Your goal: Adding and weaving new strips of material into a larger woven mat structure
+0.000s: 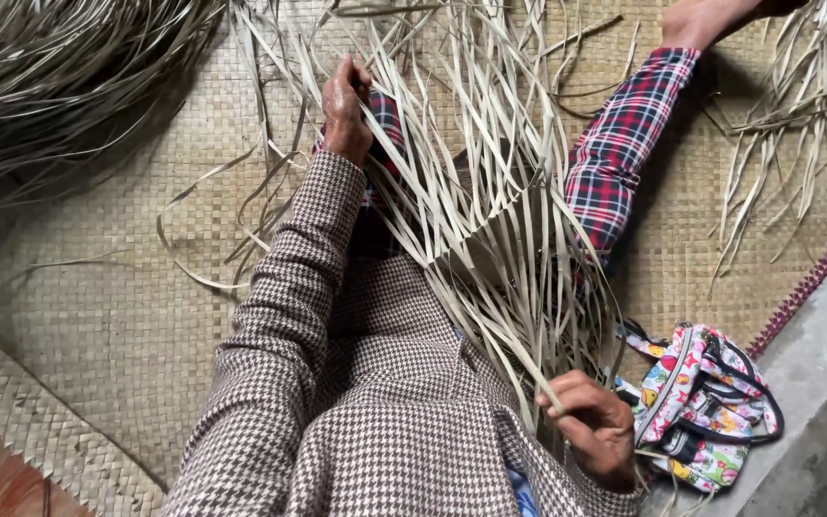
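Under the seated person lies a woven mat [107, 316], which covers nearly the whole floor; bare wood shows at the lower left corner and a grey ledge [815, 383] runs along the lower right. On the mat at the upper left sits a big heap of dry leaf strips [40, 86], and a smaller scatter [787, 124] lies at the upper right. Across the person's lap and plaid-trousered legs [624, 144] fans a bundle of long pale strips [490, 211], spreading wide toward the top and narrowing toward the lower right. Beside the right hip, against the ledge, stands a small flowered bag [705, 407] with dark handles; its top looks closed, so its contents cannot be told. The left hand [346, 110], arm stretched out in a houndstooth sleeve [289, 316], has its fingers closed around strips near the bundle's far part. The right hand [593, 426], just beside the bag, has its fingers pinched on the narrow end of the strips.
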